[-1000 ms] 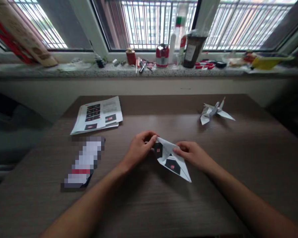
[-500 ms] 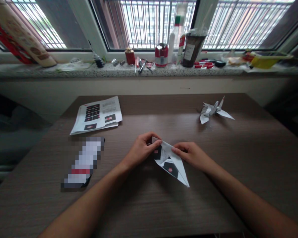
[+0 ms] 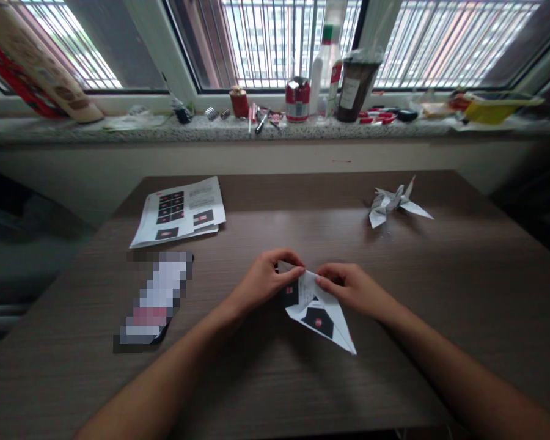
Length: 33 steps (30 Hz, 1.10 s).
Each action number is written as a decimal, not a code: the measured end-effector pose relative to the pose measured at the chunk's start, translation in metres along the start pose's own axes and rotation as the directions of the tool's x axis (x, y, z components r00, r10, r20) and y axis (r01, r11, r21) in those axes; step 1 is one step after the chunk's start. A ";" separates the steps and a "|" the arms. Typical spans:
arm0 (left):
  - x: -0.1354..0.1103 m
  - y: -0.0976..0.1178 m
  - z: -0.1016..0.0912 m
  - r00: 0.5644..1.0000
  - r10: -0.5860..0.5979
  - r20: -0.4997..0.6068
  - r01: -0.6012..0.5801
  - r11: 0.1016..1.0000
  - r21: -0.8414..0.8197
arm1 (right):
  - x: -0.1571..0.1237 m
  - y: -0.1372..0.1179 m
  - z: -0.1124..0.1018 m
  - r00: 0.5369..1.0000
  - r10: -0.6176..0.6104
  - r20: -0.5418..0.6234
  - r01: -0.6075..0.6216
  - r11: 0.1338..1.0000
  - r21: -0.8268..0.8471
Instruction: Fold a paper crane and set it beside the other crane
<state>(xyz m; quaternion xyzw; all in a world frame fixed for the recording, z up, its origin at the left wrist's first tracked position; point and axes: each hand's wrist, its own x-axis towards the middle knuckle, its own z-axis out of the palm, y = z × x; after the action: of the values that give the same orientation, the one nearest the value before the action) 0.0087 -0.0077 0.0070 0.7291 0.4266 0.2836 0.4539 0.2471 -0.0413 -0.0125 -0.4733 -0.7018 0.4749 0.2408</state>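
Between my hands is a folded sheet of printed paper (image 3: 318, 318), white with dark panels, its long point angled toward the lower right. My left hand (image 3: 272, 276) pinches its upper left edge between thumb and fingers. On the upper right edge, my right hand (image 3: 343, 281) grips the paper with thumb and curled fingers. The two hands are a short gap apart. Parts of the paper under my left fingers are hidden.
A folded paper crane (image 3: 396, 203) rests at the back right of the brown table (image 3: 266, 391). Printed sheets (image 3: 181, 211) lie at the back left, with a blurred-out phone (image 3: 153, 302) nearer. Cans, bottles and a drink cup (image 3: 355, 88) line the windowsill (image 3: 142, 129).
My left hand has slid slightly right along the paper's upper edge, closer to my right hand. The paper's point has shifted a little down and right.
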 end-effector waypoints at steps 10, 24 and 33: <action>-0.002 -0.001 0.003 0.997 0.010 0.079 -0.012 1.000 0.028 | 0.001 -0.002 0.000 0.998 -0.059 0.035 0.063 0.993 -0.102; -0.001 -0.001 0.001 0.998 0.005 0.069 -0.010 0.997 0.076 | 0.003 0.000 -0.003 0.998 -0.035 0.044 0.042 0.987 -0.155; 0.001 -0.010 0.006 0.984 -0.143 -0.110 0.130 0.985 -0.114 | 0.007 0.009 -0.009 0.983 0.094 -0.157 -0.085 0.995 0.060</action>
<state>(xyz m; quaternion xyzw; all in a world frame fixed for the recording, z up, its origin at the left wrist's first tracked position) 0.0103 -0.0076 -0.0041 0.6549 0.4861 0.3166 0.4844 0.2543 -0.0301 -0.0172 -0.5344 -0.6453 0.4642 0.2872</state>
